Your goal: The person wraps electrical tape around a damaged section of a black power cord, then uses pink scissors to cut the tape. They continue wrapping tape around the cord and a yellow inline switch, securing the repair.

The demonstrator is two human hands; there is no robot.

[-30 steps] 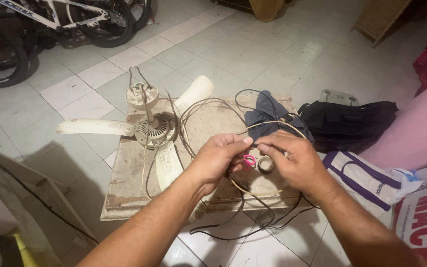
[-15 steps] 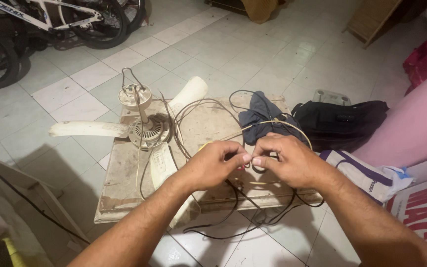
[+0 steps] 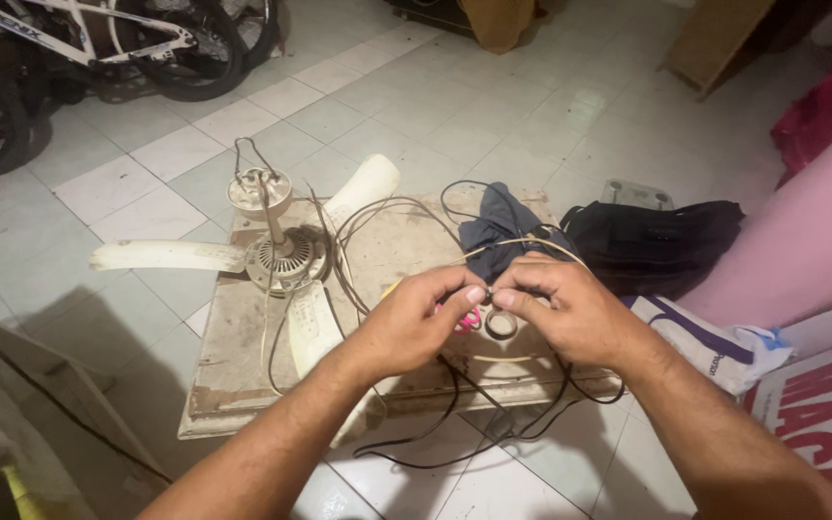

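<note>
- Thin wire ends [image 3: 489, 292] pinched betw. our left hand [image 3: 416, 323] & right hand [image 3: 570, 313], fingertips nearly touching, above the worn board [image 3: 397, 241] on the floor.
- Step, we judge: joining/twisting wire ends; next needs a firm pinch & small turns.
- Just below: tape roll [image 3: 501, 324], pink bit [image 3: 469, 319].
- Left: fan motor w/ blades [image 3: 281, 258]. Behind: dark cloth [image 3: 493, 226], black bag [image 3: 657, 241].
- Loose cable loops [image 3: 455, 424] clutter under our wrists.

A thin pale wire [image 3: 541, 243] arcs up over the worn board [image 3: 397, 250], its end pinched where the 2 hands meet. Just below the fingertips lies a small round tape roll [image 3: 501, 325], flat on the board, beside a small pink tool [image 3: 468, 320].
</note>
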